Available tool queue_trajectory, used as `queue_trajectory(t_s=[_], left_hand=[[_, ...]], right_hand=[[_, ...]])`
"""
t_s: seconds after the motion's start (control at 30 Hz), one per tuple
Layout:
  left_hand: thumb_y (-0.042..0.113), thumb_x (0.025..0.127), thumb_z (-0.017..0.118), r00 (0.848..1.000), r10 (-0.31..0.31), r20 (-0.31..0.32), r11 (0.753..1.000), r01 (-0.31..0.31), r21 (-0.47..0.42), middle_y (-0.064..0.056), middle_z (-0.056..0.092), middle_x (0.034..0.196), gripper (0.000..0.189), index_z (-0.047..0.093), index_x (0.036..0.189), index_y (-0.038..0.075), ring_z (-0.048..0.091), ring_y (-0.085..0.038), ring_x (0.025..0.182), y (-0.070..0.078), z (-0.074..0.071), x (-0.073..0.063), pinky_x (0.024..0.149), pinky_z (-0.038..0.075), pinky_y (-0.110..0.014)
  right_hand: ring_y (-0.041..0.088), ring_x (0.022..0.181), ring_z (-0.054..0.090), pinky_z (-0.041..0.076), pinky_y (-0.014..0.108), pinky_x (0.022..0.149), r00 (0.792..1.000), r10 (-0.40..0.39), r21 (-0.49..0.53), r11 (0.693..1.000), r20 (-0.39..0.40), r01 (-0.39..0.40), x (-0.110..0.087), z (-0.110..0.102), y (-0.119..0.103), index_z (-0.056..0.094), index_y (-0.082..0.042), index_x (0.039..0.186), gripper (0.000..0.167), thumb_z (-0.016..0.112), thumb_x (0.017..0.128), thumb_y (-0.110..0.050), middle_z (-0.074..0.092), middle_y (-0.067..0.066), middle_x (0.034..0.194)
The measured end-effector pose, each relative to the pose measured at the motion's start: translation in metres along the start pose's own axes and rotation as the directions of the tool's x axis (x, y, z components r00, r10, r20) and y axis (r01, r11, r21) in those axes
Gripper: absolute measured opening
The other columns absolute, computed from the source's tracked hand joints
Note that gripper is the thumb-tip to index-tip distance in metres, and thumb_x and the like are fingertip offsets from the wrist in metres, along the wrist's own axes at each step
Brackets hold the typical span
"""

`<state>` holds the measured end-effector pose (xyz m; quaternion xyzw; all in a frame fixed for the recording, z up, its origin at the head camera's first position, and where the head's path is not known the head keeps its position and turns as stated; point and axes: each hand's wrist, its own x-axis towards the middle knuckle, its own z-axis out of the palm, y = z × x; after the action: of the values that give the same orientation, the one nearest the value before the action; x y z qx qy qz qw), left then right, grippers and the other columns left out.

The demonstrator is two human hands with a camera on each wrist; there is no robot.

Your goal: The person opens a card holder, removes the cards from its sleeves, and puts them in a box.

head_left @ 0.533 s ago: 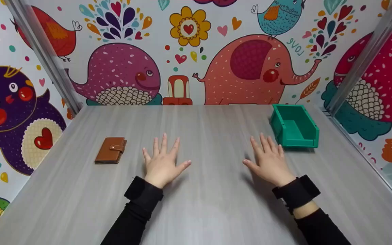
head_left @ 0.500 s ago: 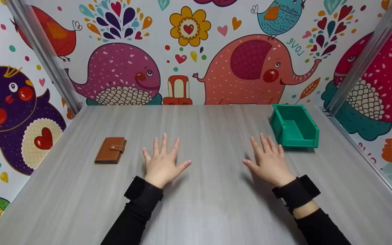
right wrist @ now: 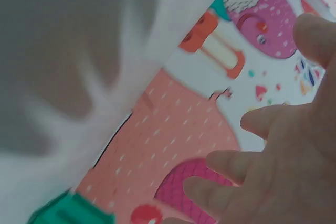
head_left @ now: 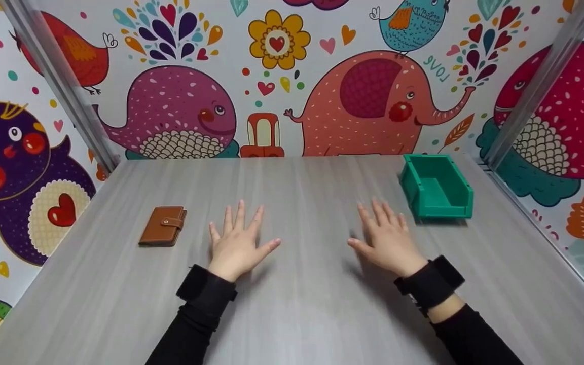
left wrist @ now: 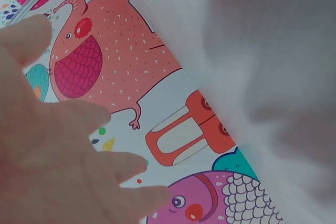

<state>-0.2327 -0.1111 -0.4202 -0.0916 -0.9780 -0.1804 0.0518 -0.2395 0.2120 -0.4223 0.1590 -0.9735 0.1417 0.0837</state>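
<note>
In the head view my left hand [head_left: 235, 251] is spread palm down over the table, fingers straight, holding nothing. To its left lies a brown wallet [head_left: 162, 226] with a snap strap on its right side. My right hand [head_left: 392, 247] is likewise spread with straight fingers and holds nothing. A green plastic bin [head_left: 444, 212] stands beyond it to the right, apart from the fingertips. Both wrist views show the bare palm side of each hand; a corner of the green bin [right wrist: 71, 211] appears low in the right wrist view.
The pale wood-grain table [head_left: 302, 304] reaches back to a wall [head_left: 317, 101] printed with cartoon animals. Metal corner posts [head_left: 64, 86] rise at the back left and back right. Printed side panels border the table on both sides.
My right hand has shifted a little to the left, away from the green bin. The head view has moved slightly. The wallet and bin stay in place on the table.
</note>
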Motion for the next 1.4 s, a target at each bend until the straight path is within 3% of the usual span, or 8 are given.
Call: queue_trajectory(t_s=[0.17,0.33,0.5,0.63,0.8,0.9,1.1,1.4], left_hand=[[0.064,0.093,0.052,0.998,-0.016,0.065,1.000,0.017,-0.013,-0.021,0.009,0.161,0.082,0.030,0.156,0.017,0.002,-0.047,0.146,-0.018,-0.017,-0.001,0.106,-0.005,-0.073],[0.061,0.096,0.049,0.994,-0.057,0.093,0.998,0.059,-0.014,-0.024,0.022,0.157,0.079,0.030,0.155,0.013,0.013,-0.051,0.143,-0.047,-0.035,-0.001,0.106,0.002,-0.073],[0.048,0.100,0.049,0.996,-0.062,0.057,0.997,0.065,-0.044,-0.026,0.042,0.147,0.068,0.039,0.150,0.003,0.035,-0.049,0.135,-0.078,-0.051,-0.002,0.106,0.020,-0.070],[0.035,0.102,0.051,0.999,-0.041,0.014,0.995,0.043,-0.092,-0.029,0.049,0.139,0.057,0.047,0.142,-0.005,0.045,-0.047,0.128,-0.101,-0.062,-0.001,0.104,0.033,-0.062],[0.018,0.101,0.054,0.997,-0.033,-0.075,0.987,0.020,-0.160,-0.030,0.057,0.129,0.041,0.057,0.130,-0.010,0.053,-0.047,0.118,-0.127,-0.070,0.002,0.100,0.039,-0.057],[0.017,0.100,0.052,0.992,-0.095,-0.078,0.978,0.079,-0.192,-0.030,0.057,0.129,0.039,0.058,0.130,-0.009,0.052,-0.048,0.118,-0.141,-0.072,0.004,0.100,0.039,-0.057],[0.018,0.100,0.052,0.977,-0.205,-0.057,0.968,0.194,-0.159,-0.033,0.055,0.130,0.041,0.056,0.130,-0.010,0.050,-0.051,0.119,-0.167,-0.073,0.008,0.099,0.038,-0.058],[0.022,0.100,0.051,0.921,-0.389,-0.025,0.916,0.383,-0.121,-0.033,0.053,0.131,0.047,0.051,0.134,-0.011,0.053,-0.050,0.114,-0.192,-0.072,0.006,0.092,0.043,-0.057]], right_hand=[[0.044,0.136,0.035,0.025,0.064,0.109,0.997,-0.078,0.000,0.997,0.005,0.078,0.014,0.003,-0.034,0.034,-0.004,0.152,0.082,0.068,0.091,-0.047,0.040,0.026,0.148],[0.043,0.122,0.050,0.039,0.057,0.100,0.984,-0.180,0.089,0.980,-0.009,0.180,0.028,0.013,-0.072,0.047,0.001,0.143,0.066,0.067,0.094,-0.038,0.055,0.024,0.133],[0.037,0.113,0.057,0.046,0.049,0.094,0.973,-0.231,0.217,0.950,0.006,0.225,0.043,0.029,-0.107,0.054,0.003,0.135,0.051,0.065,0.096,-0.029,0.062,0.020,0.122],[0.030,0.107,0.061,0.049,0.043,0.090,0.976,-0.209,0.274,0.943,0.053,0.187,0.059,0.041,-0.133,0.058,0.002,0.131,0.043,0.062,0.098,-0.026,0.065,0.016,0.116],[0.027,0.104,0.062,0.049,0.039,0.090,0.978,-0.188,0.336,0.930,0.086,0.149,0.079,0.056,-0.159,0.061,0.001,0.127,0.036,0.060,0.099,-0.021,0.067,0.014,0.112],[0.027,0.101,0.062,0.049,0.038,0.089,0.979,-0.188,0.360,0.921,0.083,0.146,0.087,0.063,-0.171,0.063,0.002,0.123,0.033,0.060,0.098,-0.018,0.068,0.014,0.109],[0.024,0.098,0.064,0.050,0.032,0.087,0.982,-0.171,0.394,0.910,0.082,0.126,0.098,0.077,-0.197,0.067,0.001,0.117,0.026,0.061,0.096,-0.014,0.069,0.013,0.106],[0.022,0.102,0.065,0.049,0.026,0.089,0.981,-0.166,0.399,0.910,0.097,0.114,0.106,0.097,-0.247,0.070,-0.002,0.113,0.024,0.059,0.093,-0.011,0.071,0.011,0.108]])
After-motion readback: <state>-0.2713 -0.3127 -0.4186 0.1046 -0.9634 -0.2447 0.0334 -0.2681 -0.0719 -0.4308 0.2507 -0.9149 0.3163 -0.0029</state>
